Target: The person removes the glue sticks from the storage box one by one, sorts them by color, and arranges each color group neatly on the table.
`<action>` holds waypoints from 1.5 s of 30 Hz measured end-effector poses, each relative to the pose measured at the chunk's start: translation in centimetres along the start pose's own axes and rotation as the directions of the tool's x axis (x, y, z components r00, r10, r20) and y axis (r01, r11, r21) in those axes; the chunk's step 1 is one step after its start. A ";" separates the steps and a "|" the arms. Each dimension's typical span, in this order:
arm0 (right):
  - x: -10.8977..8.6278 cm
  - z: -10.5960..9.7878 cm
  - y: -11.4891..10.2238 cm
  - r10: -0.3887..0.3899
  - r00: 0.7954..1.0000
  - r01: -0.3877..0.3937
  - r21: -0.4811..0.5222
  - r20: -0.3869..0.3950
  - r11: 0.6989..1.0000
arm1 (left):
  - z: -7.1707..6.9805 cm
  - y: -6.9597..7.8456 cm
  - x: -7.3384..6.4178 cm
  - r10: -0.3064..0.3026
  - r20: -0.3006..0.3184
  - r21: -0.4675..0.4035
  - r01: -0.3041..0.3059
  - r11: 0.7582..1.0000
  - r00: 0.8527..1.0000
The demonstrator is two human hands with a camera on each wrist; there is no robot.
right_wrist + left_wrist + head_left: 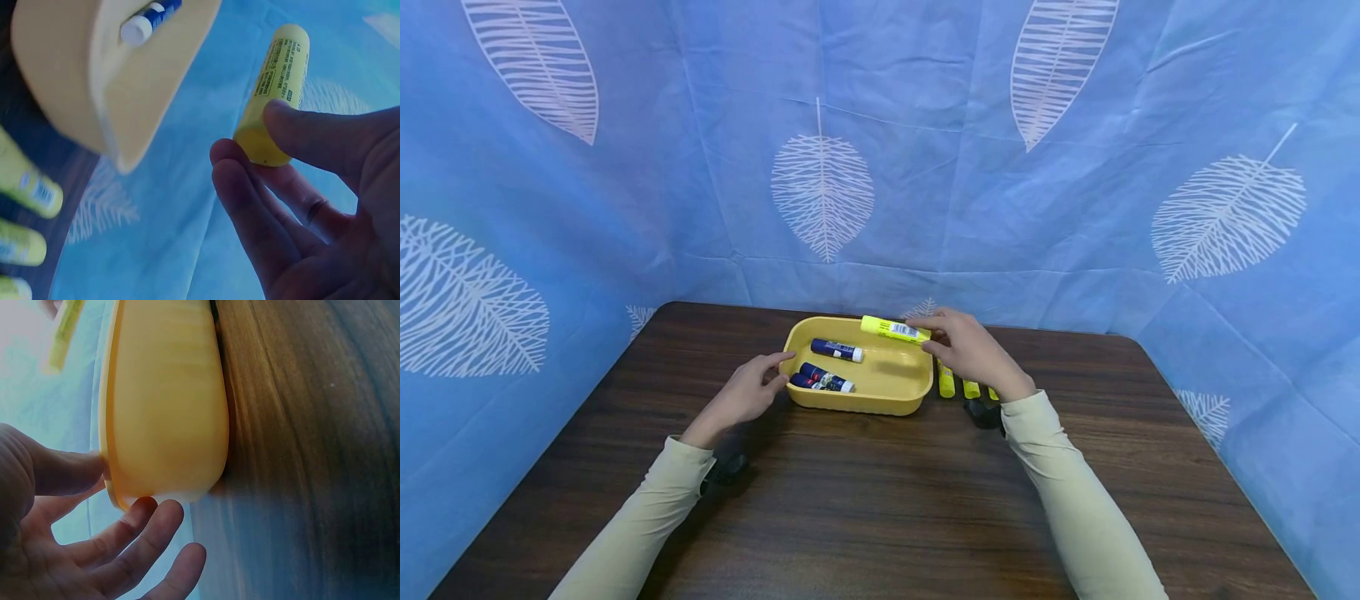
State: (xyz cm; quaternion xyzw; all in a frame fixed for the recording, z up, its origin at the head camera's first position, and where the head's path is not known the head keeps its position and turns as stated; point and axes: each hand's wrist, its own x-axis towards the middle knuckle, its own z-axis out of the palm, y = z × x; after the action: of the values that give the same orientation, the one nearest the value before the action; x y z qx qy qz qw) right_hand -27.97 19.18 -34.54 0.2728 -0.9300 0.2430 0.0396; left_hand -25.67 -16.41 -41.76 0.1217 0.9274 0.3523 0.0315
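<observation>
My right hand (972, 348) pinches one end of a yellow glue stick (886, 327) between thumb and fingers, holding it above the back right rim of the yellow tray (891, 382). In the right wrist view the printed label of that glue stick (281, 78) faces the camera. My left hand (747, 393) grips the tray's left end, with the thumb and a finger at the rim and other fingers by the outer wall (169, 406). Inside the tray lie three dark blue glue sticks with white ends, one blue glue stick (837, 350) behind the other two.
Three more yellow glue sticks (946, 382) lie in a row on the dark wooden table (880, 500), right of the tray and partly under my right hand. A blue cloth (917, 192) with white leaf prints hangs behind the table.
</observation>
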 end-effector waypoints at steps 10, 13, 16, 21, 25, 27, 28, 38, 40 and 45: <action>-4.1 -2.3 3.9 0.104 0.988 -0.104 0.008 -0.117 0.995 | 0.2 0.0 0.0 -0.029 -0.001 0.010 0.029 1.000 1.000; -5.3 -2.9 5.3 0.145 0.979 -0.143 0.025 -0.145 0.989 | 0.1 0.0 0.0 -0.025 0.000 0.014 0.025 1.000 1.000; -6.3 -3.5 6.7 0.185 0.969 -0.181 0.039 -0.163 0.983 | 0.1 0.1 -0.1 -0.024 -0.004 0.015 0.024 1.000 1.000; -8.0 -3.8 8.4 0.267 0.946 -0.268 0.018 -0.182 0.963 | 0.0 0.4 -0.2 -0.029 -0.003 0.007 0.029 1.000 1.000; -9.0 -3.6 9.2 0.328 0.926 -0.330 0.019 -0.187 0.944 | 0.0 0.5 -0.2 -0.028 -0.008 0.009 0.028 1.000 1.000; -9.4 -3.3 9.7 0.354 0.916 -0.355 0.029 -0.190 0.934 | 0.0 0.5 -0.2 -0.031 -0.010 0.007 0.031 1.000 0.999; -9.6 -3.1 9.9 0.365 0.911 -0.366 0.033 -0.194 0.930 | 0.0 0.5 -0.2 -0.031 -0.010 0.006 0.031 0.999 0.999; -10.8 -1.9 11.2 0.478 0.871 -0.451 0.197 -0.115 0.870 | 0.1 0.4 -0.2 -0.028 -0.010 0.000 0.028 1.000 1.000; -11.2 -1.6 11.5 0.502 0.861 -0.468 0.269 -0.076 0.842 | 0.1 0.4 -0.2 -0.028 -0.008 -0.003 0.028 1.000 1.000; -12.0 -0.8 12.7 0.521 0.853 -0.480 0.392 0.002 0.785 | 0.1 0.1 0.0 -0.025 -0.006 -0.006 0.025 1.000 1.000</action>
State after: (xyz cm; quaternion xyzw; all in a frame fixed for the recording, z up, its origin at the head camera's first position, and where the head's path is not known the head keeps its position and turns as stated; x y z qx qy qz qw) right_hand -24.58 34.72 -41.80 0.0052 -0.9005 0.4338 -0.0302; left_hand -25.60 -16.30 -41.74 0.1091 0.9280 0.3548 0.0333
